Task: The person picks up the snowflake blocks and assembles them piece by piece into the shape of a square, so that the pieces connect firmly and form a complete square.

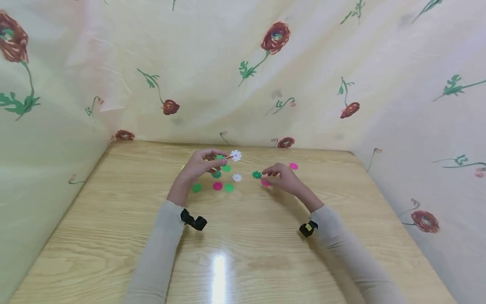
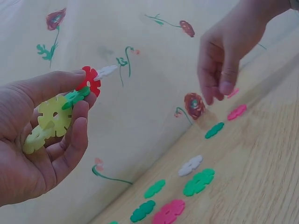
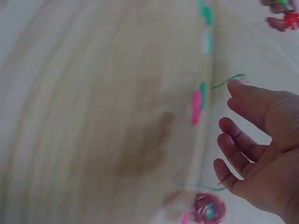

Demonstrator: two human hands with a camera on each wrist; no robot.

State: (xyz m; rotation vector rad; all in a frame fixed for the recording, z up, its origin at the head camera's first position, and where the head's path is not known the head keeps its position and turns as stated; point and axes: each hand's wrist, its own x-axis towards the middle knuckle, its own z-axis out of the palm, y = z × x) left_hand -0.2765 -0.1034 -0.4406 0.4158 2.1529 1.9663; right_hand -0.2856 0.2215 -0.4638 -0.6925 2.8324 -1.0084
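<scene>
My left hand [image 2: 42, 135] grips a chain of joined notched plastic discs. In the left wrist view the chain runs from two yellow discs [image 2: 55, 115] through a green disc [image 2: 75, 97] and a red disc [image 2: 91, 82] to a white disc [image 2: 106, 72] at its tip. Thumb and fingertips pinch it near the red disc. My right hand [image 1: 282, 178] hangs above the table with loosely bent fingers and nothing between them. Closest to it are a dark green disc [image 1: 256, 175] and a pink disc [image 1: 265, 182], which it partly covers in the head view.
On the wooden table [image 1: 243, 228] lie several loose discs, among them a white disc [image 1: 237, 177], a light green disc [image 1: 229, 187] and a magenta disc [image 1: 217, 186]. Another pink disc [image 1: 293, 166] lies farther right. A flowered cloth [image 1: 212, 84] hangs behind and at both sides.
</scene>
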